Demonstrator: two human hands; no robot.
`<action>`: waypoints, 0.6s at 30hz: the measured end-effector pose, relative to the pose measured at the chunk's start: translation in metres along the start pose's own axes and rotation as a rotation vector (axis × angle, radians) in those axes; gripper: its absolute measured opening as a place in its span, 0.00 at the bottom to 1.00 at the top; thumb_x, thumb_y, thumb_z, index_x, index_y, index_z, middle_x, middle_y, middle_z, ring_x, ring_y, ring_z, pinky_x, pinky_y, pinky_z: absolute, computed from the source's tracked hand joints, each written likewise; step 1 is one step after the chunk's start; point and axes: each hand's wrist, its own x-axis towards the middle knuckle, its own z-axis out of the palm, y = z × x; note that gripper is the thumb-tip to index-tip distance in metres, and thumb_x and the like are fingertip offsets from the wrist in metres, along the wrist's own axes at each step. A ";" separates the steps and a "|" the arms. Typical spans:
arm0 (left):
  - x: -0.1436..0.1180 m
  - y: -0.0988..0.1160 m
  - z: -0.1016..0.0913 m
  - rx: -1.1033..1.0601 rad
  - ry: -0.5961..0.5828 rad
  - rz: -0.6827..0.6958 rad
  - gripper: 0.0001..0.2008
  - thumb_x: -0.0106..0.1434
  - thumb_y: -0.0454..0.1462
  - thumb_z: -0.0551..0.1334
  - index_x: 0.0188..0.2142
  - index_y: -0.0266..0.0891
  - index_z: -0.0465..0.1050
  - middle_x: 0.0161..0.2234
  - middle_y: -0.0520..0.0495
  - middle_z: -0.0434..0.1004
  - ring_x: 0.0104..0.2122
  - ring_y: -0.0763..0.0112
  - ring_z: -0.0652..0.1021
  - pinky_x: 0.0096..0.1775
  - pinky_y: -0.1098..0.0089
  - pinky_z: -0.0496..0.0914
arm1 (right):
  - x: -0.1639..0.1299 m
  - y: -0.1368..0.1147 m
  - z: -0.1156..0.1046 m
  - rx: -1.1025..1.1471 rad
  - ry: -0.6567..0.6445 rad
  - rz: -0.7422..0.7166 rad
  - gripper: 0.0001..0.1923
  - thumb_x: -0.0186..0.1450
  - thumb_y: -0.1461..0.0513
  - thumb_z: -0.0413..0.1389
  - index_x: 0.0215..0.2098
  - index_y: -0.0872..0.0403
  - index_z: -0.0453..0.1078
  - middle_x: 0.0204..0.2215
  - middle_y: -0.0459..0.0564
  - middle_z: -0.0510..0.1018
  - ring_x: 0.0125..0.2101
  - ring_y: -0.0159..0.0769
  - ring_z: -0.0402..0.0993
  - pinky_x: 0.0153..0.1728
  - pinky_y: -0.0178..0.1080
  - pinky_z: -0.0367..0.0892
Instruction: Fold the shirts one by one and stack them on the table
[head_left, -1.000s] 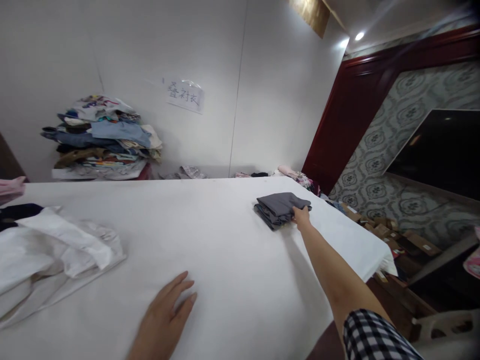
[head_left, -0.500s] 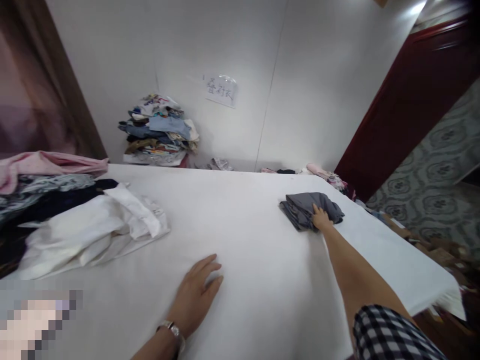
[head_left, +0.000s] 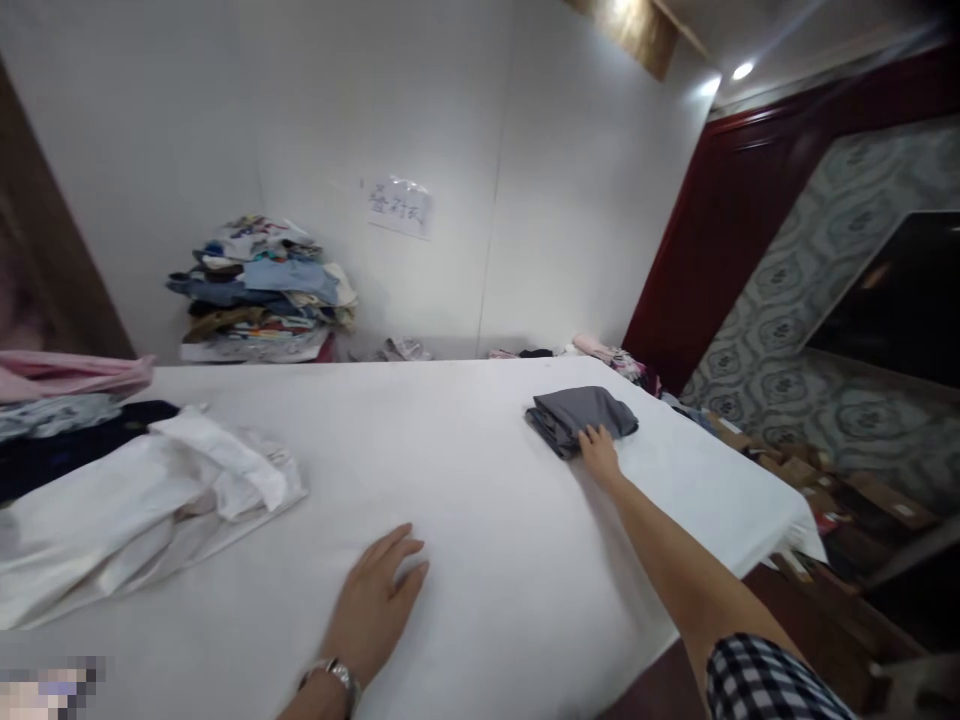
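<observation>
A folded dark grey garment (head_left: 581, 415) lies on the right half of the white-covered table (head_left: 450, 450). My right hand (head_left: 600, 452) touches its near edge, with the fingers stretched out and a little apart. My left hand (head_left: 382, 590), wearing a silver watch at the wrist, is over the bare cloth near the front middle. Its fingers are apart and nothing is in them. To its left lies a crumpled white garment (head_left: 150, 490).
Dark and pink clothes (head_left: 67, 375) are heaped at the table's left edge. A tall clothes stack (head_left: 262, 285) stands behind the table, below a paper sign (head_left: 400, 207). More clothes (head_left: 611, 360) lie past the back right corner, and cardboard boxes (head_left: 885, 500) to the right.
The view has turned to the right. My right hand has drawn back from the top of the grey garment to its near edge. My left hand keeps the same open pose.
</observation>
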 end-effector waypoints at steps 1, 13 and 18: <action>0.001 -0.002 0.000 0.000 -0.003 0.000 0.17 0.61 0.46 0.54 0.41 0.44 0.79 0.56 0.46 0.76 0.56 0.57 0.75 0.56 0.57 0.71 | -0.007 -0.004 0.000 -0.002 -0.007 0.007 0.26 0.71 0.54 0.44 0.63 0.55 0.64 0.66 0.61 0.59 0.67 0.50 0.51 0.62 0.54 0.53; 0.009 -0.015 0.004 -0.026 0.000 0.015 0.19 0.62 0.48 0.53 0.40 0.45 0.79 0.56 0.43 0.76 0.55 0.54 0.76 0.48 0.54 0.76 | -0.089 -0.093 0.018 -0.114 -0.346 -0.589 0.29 0.66 0.59 0.52 0.65 0.51 0.60 0.67 0.55 0.60 0.66 0.46 0.53 0.63 0.49 0.51; 0.009 -0.006 0.000 0.011 0.031 0.041 0.17 0.61 0.47 0.53 0.39 0.45 0.79 0.54 0.46 0.78 0.54 0.56 0.76 0.54 0.55 0.73 | -0.085 -0.098 0.020 -0.112 -0.330 -0.563 0.20 0.67 0.61 0.50 0.56 0.53 0.69 0.57 0.54 0.73 0.58 0.41 0.67 0.58 0.41 0.59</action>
